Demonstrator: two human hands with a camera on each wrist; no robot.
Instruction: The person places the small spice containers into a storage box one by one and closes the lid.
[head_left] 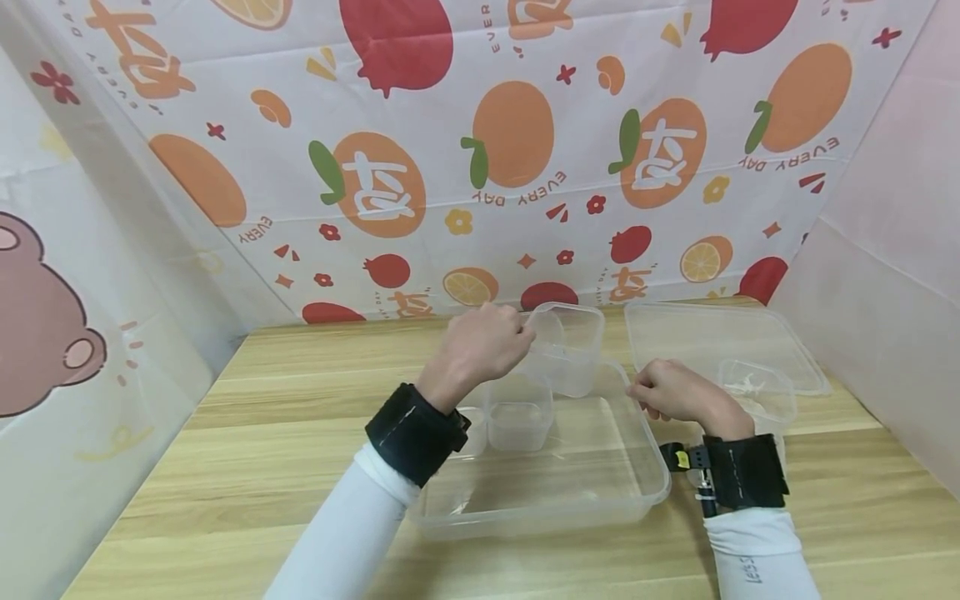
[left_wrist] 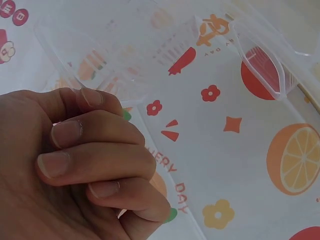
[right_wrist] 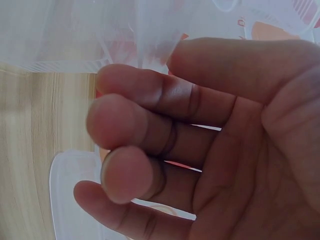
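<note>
Looks to me like you're placing or lifting a small clear container [head_left: 576, 358] at the far end of the big tub [head_left: 592, 475], can't tell which; next move probably wants a steady tub and no bumping the small box [head_left: 519, 427] inside. Your left hand [head_left: 480, 346] pinches the container's rim, your right [head_left: 682, 392] pinches the tub's right rim, container between them.
</note>
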